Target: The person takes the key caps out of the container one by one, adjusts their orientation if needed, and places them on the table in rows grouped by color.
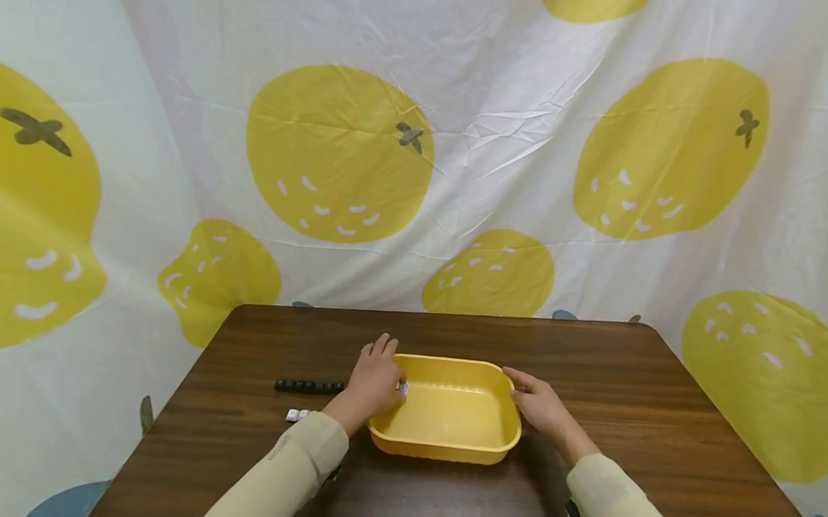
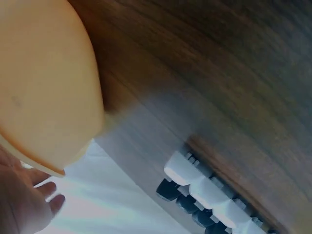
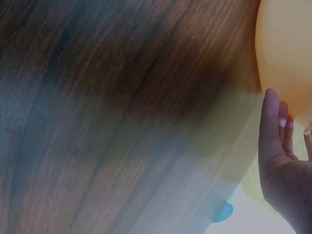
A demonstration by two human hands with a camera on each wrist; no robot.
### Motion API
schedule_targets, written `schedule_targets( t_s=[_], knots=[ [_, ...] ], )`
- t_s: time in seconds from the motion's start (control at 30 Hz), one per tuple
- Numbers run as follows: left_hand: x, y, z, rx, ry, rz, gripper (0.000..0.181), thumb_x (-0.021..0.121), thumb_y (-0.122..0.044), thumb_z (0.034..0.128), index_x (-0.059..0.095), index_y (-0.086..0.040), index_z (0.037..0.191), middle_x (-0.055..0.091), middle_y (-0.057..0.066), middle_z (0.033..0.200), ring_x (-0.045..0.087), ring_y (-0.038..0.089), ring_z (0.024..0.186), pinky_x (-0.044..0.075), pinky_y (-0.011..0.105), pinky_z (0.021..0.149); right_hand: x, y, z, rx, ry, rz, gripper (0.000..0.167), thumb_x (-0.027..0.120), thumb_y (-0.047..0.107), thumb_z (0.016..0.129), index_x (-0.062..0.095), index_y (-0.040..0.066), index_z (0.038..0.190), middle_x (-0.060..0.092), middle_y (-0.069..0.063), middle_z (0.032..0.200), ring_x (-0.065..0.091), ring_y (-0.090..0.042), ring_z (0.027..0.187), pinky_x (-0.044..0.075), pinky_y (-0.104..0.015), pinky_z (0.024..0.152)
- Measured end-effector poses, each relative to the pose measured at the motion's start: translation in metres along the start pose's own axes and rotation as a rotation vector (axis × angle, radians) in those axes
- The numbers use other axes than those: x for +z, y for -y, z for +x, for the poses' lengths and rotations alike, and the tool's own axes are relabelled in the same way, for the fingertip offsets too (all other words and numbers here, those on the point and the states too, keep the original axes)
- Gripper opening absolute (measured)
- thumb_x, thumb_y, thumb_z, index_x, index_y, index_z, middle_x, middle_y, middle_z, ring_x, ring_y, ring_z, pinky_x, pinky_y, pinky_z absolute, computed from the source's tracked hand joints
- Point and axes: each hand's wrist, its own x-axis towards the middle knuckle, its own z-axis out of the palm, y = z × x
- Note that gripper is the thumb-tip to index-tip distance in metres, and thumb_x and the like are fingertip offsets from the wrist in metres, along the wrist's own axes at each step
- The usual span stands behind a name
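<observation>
A yellow plastic tray (image 1: 448, 447) sits on the brown table between the two hands. My left hand (image 1: 373, 382) reaches over its left rim. A small whitish keycap (image 1: 402, 389) shows between its thumb and index finger inside the tray, apparently pinched; the other fingers stretch forward. In the left wrist view, the tray wall partly covers this hand and hides the keycap. My right hand (image 1: 542, 406) holds the tray's right side, thumb at the rim, fingers (image 3: 270, 122) along the outer wall. Left of the tray lie a row of black keycaps (image 1: 309, 385) and white keycaps (image 1: 298, 415).
The wooden table (image 1: 631, 403) has rounded far corners and extends around the tray. Behind it hangs a white cloth (image 1: 492, 134) printed with yellow lemons. The left forearm passes close by the white keycaps, covering part of their row in the head view.
</observation>
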Motion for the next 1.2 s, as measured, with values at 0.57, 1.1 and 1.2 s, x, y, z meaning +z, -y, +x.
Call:
schedule_targets(
  t_s=[0.57,1.1,1.2],
  knots=[
    [-0.002,-0.015,0.009,-0.013,-0.016,-0.679,0.02,0.079,-0.003,0.0742,0.06,-0.01,0.077,0.055,-0.003,0.069,0.048,0.011,0.062,0.043,0.024,0.056,0.0,0.001,-0.001,-0.005,0.005,-0.003,0.048,0.047,0.004,0.1,0.044,0.004,0.148,0.057,-0.027,0.118,0.062,-0.024,0.069,0.054,-0.04,0.053],
    [-0.009,-0.024,0.005,-0.091,-0.008,-0.943,0.016,0.075,0.004,0.0785,0.062,-0.003,0.086,0.06,0.002,0.072,0.06,0.013,0.059,0.048,0.024,0.052,0.0,0.0,0.001,0.014,0.002,-0.002,0.049,0.047,0.004,0.1,0.044,0.006,0.149,0.056,-0.026,0.122,0.062,-0.023,0.068,0.055,-0.039,0.054],
    [-0.008,-0.024,0.005,-0.08,-0.034,-0.9,0.017,0.075,0.004,0.0767,0.062,-0.004,0.085,0.06,0.0,0.071,0.057,0.01,0.058,0.045,0.023,0.052,-0.001,0.0,0.0,0.009,0.009,0.002,0.049,0.047,0.004,0.1,0.044,0.005,0.149,0.056,-0.026,0.122,0.062,-0.024,0.071,0.055,-0.038,0.054]
  ],
)
